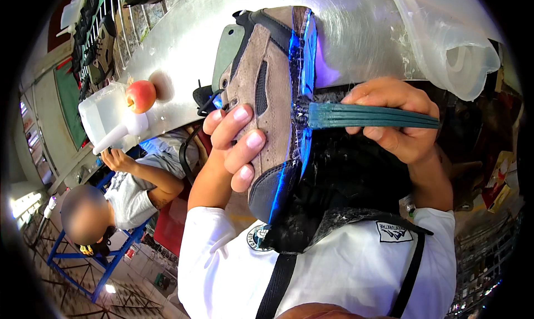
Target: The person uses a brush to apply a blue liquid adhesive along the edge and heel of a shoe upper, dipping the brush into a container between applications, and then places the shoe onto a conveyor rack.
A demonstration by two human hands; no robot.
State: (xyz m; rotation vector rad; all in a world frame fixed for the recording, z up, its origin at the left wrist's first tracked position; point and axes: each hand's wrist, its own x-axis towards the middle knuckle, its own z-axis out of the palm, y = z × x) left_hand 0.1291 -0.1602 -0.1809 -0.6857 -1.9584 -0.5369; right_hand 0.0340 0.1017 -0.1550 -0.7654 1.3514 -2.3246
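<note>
A brown suede shoe with dark mesh and black toe and heel parts (272, 91) is held on its side above the table's near edge. My left hand (236, 143) wraps its fingers over the upper near the laces. Blue light glows along the lower edge and sole side of the shoe. In my right hand (403, 110) is a brush with a ridged teal handle (361, 116), gripped between thumb and fingers. Its dark bristle end touches the shoe's lower edge at mid-length. My left thumb is hidden behind the shoe.
The shiny metal table (356, 35) bears a translucent plastic container (461, 57) at far right. On the left are a red apple (140, 96) and a clear plastic container (100, 110). A seated co-worker (133, 199) reaches toward a white nozzle. Shoes hang on a wire rack (103, 49).
</note>
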